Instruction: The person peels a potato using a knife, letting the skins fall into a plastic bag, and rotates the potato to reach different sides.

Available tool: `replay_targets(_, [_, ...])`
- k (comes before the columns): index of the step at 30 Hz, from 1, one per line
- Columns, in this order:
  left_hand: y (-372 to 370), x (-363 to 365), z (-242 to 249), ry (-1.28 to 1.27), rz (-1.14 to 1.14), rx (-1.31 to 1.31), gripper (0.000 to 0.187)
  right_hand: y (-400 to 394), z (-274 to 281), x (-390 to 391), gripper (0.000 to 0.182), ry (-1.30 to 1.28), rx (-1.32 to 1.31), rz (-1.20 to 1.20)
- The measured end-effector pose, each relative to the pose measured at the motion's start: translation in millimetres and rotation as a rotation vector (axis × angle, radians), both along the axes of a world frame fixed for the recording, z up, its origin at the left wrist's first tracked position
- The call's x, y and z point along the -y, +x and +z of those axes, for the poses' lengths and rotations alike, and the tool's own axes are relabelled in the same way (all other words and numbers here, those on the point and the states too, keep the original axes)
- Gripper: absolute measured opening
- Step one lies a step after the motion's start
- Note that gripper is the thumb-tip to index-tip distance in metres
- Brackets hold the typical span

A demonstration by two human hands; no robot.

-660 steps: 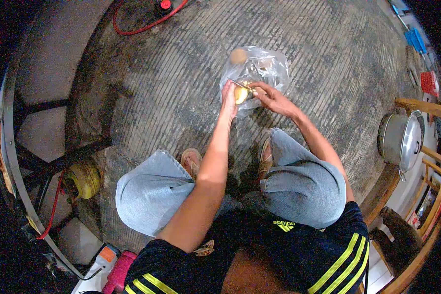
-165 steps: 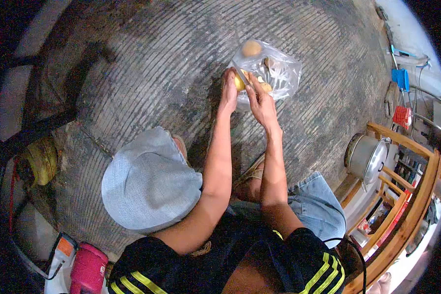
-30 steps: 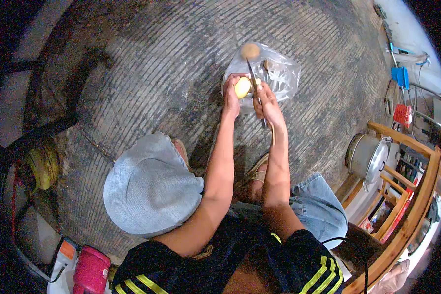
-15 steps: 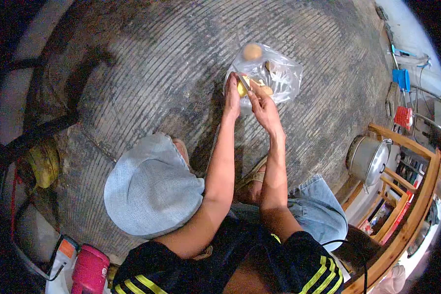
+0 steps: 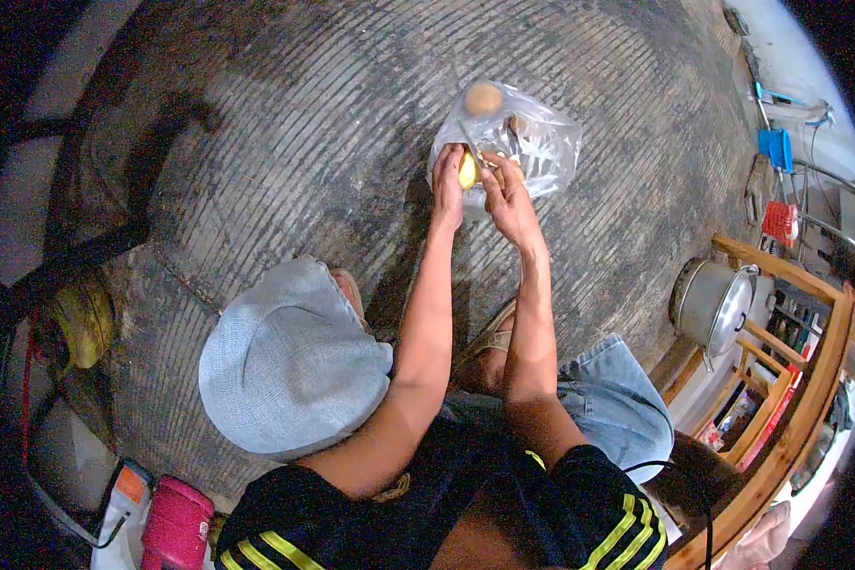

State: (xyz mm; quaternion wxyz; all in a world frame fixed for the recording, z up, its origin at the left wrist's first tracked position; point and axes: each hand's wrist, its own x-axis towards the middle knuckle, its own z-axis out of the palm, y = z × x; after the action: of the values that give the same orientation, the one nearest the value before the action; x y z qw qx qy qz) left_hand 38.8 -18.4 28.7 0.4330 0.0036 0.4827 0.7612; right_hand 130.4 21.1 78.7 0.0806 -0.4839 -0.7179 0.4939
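Observation:
My left hand (image 5: 447, 188) is closed around a peeled-looking yellow potato (image 5: 467, 172), its fingers along the left side. In my right hand (image 5: 511, 206) is a knife (image 5: 470, 141), the blade angled up and to the left, just beside the potato. Both hands are over a clear plastic bag (image 5: 559, 144) spread on the floor. A brown, unpeeled potato (image 5: 483, 99) lies at the bag's far end. More brown and pale pieces on the bag are partly hidden behind my right hand.
Ridged concrete floor (image 5: 304, 142) surrounds the bag. To the right, a lidded metal pot (image 5: 708, 302) stands by a wooden frame (image 5: 779, 261). A blue dustpan (image 5: 775, 149) and a red basket-like item (image 5: 781, 223) are farther off. A pink container (image 5: 177, 521) sits at lower left.
The knife blade has turned more upright and moved off the potato's face. My right fingers have shifted slightly, and more of the yellow potato shows.

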Motion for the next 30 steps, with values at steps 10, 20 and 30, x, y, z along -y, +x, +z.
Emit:
replay_targets(10, [1,-1,-8,0.07,-0.047,0.088,0.019,3,13,-5,0.027,-0.495,-0.241,-0.214])
replay_targets(20, [-5,2,-4,0.018,-0.118,0.394,0.043,3,23,-3,0.035,-0.553,-0.316,-0.323])
replay_targets(30, [-1,-4,-23,0.245,-0.058,0.477,0.039,9,13,-2,0.035,-0.286,-0.208,-0.205])
